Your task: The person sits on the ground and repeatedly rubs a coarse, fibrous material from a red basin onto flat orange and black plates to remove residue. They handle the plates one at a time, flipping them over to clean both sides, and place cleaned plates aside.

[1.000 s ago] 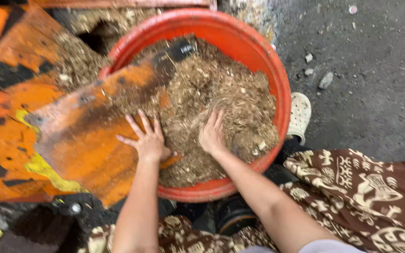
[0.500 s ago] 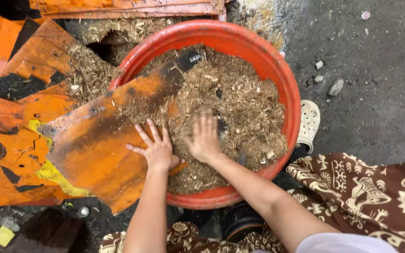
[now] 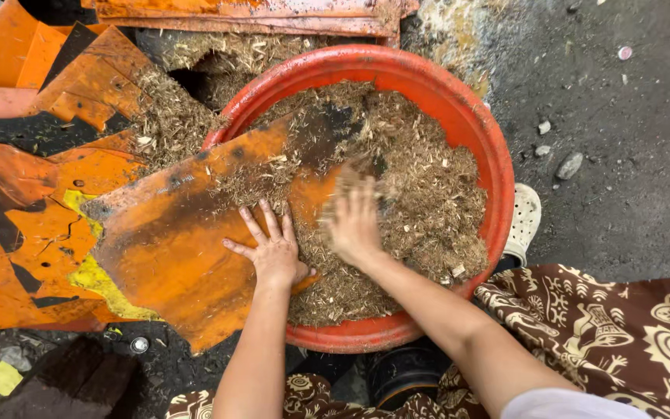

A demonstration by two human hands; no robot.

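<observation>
A round red basin holds a heap of dry, shredded brown plant matter. An orange, rust-stained flat board slants from the ground into the basin's left side. My left hand lies flat on that board with its fingers spread, holding nothing. My right hand rests palm down on the shredded matter by the board's end, fingers together and blurred; I cannot tell whether it grips any of it.
More orange and black broken panels lie to the left, with loose shreds piled on them. Dark asphalt with small stones lies to the right. A white shoe and brown patterned cloth are at the lower right.
My right hand has slid forward and left over the shredded matter toward the board's end. My left hand has stayed flat on the board. The camera has tilted, shifting the basin in view.
</observation>
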